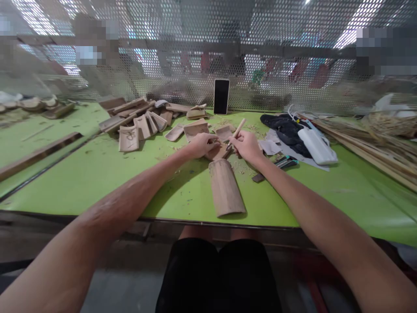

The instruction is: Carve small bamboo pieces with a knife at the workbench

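Observation:
My right hand (248, 147) is closed around a carving tool (240, 126) with a pale wooden handle. Its dark metal tip points down at a small bamboo piece (219, 152). From the other side, the curled fingers of my left hand (202, 145) grip that same piece, partly hiding it. Just in front lies a larger curved bamboo piece (226, 188), rounded side up, close to the table's front edge. Behind my hands are more cut bamboo pieces (196, 129) and scattered shavings.
Many bamboo pieces (128, 138) are heaped at the back left of the green table (137, 195). A phone (221, 96) stands against the perforated screen (182, 78). To the right are a utility knife (286, 162), black cloth (283, 130), a white power bank (316, 145) and long strips (371, 150).

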Demonstrator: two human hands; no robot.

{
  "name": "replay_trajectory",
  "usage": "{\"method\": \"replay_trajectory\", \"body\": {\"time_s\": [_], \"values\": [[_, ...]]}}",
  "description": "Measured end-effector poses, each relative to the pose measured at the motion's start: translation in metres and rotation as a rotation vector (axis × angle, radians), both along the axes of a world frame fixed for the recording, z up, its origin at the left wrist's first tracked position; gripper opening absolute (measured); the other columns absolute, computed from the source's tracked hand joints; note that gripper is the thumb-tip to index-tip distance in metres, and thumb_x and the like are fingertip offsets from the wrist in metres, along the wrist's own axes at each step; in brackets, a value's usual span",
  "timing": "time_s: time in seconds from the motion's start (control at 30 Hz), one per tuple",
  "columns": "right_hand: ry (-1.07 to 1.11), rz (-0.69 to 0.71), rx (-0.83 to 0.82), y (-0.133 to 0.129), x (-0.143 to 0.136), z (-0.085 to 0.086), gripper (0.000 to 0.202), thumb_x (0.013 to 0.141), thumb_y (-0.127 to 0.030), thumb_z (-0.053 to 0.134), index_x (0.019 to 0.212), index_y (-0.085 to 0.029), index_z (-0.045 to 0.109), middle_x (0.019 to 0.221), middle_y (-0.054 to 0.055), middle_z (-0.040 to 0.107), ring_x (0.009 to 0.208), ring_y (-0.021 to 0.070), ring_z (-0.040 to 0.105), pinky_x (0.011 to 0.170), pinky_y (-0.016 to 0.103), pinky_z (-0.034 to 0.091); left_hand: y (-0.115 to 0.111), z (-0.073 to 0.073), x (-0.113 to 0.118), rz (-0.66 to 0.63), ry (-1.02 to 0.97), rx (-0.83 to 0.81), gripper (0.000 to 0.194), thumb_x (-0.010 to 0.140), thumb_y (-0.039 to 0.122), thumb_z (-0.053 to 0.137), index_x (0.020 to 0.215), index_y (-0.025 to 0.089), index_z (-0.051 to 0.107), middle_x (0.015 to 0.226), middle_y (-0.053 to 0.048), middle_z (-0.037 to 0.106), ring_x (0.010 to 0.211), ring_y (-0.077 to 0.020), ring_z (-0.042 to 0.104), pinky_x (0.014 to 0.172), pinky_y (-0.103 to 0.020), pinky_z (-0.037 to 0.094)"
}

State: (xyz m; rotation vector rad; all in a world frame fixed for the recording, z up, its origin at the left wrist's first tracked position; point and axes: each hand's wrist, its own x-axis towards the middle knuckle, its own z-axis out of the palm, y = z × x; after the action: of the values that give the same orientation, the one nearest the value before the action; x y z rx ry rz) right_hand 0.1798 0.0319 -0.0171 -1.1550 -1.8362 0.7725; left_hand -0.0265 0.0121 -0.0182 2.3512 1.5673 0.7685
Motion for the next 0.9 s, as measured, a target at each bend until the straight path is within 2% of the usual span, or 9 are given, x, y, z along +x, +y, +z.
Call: {"method": "replay_trajectory", "body": {"time_s": [0.13,0.3,0.47,0.6,0.73,0.9], "values": [[-0.014,-0.016,0.012,0.002,0.000,-0.001,0.022,0.090,-0.027,0.065,0.073,-0.018,0.054,0.052,0.000,0.060,0.042,0.0102,0.054,0.039,0.020,0.041,0.003,-0.002,-0.001,-0.003,-0.004,0.007,0.029,0.090,0.038,0.061,0.104,0.018,0.076,0.088,-0.008,0.075,0.073,-0.0177,0.060,0.064,-0.027,0.038],[-0.024,-0.042,0.001,0.001,0.002,0.002,0.020,0.091,-0.026,0.063,0.074,-0.018,0.055,0.054,0.001,0.062,0.042,0.0098,0.055,0.038,0.018,0.041,0.002,-0.002,-0.001,-0.004,-0.008,0.012,0.029,0.089,0.034,0.061,0.108,0.019,0.076,0.092,-0.008,0.075,0.077,-0.0184,0.062,0.069,-0.027,0.041],[0.030,-0.065,-0.008,0.004,0.004,0.001,0.019,0.090,-0.026,0.065,0.076,-0.018,0.055,0.058,0.001,0.063,0.041,0.0089,0.054,0.037,0.018,0.041,-0.001,0.000,-0.001,0.011,0.004,0.006,0.032,0.090,0.036,0.060,0.113,0.019,0.075,0.092,-0.009,0.076,0.077,-0.0188,0.062,0.070,-0.028,0.043],[0.097,-0.080,0.001,0.005,0.004,0.001,0.019,0.090,-0.026,0.066,0.077,-0.020,0.054,0.058,-0.001,0.061,0.043,0.0085,0.054,0.038,0.017,0.043,-0.004,0.002,-0.001,-0.038,-0.009,-0.011,0.036,0.094,0.038,0.056,0.119,0.020,0.074,0.098,-0.010,0.076,0.081,-0.0187,0.064,0.073,-0.027,0.045],[0.205,0.041,-0.063,-0.001,0.002,0.007,0.018,0.092,-0.022,0.062,0.075,-0.019,0.055,0.054,-0.002,0.058,0.042,0.0093,0.053,0.040,0.019,0.047,-0.004,0.002,-0.002,-0.072,-0.017,-0.025,0.035,0.095,0.039,0.056,0.118,0.021,0.075,0.100,-0.010,0.077,0.082,-0.0189,0.065,0.074,-0.027,0.046],[0.154,0.210,-0.208,-0.011,-0.001,0.009,0.013,0.092,-0.019,0.060,0.080,-0.017,0.059,0.057,0.000,0.062,0.042,0.0090,0.054,0.040,0.019,0.046,-0.001,0.000,-0.003,-0.078,-0.022,-0.018,0.033,0.094,0.039,0.057,0.115,0.022,0.075,0.103,-0.008,0.077,0.085,-0.0194,0.066,0.077,-0.028,0.047]]}}
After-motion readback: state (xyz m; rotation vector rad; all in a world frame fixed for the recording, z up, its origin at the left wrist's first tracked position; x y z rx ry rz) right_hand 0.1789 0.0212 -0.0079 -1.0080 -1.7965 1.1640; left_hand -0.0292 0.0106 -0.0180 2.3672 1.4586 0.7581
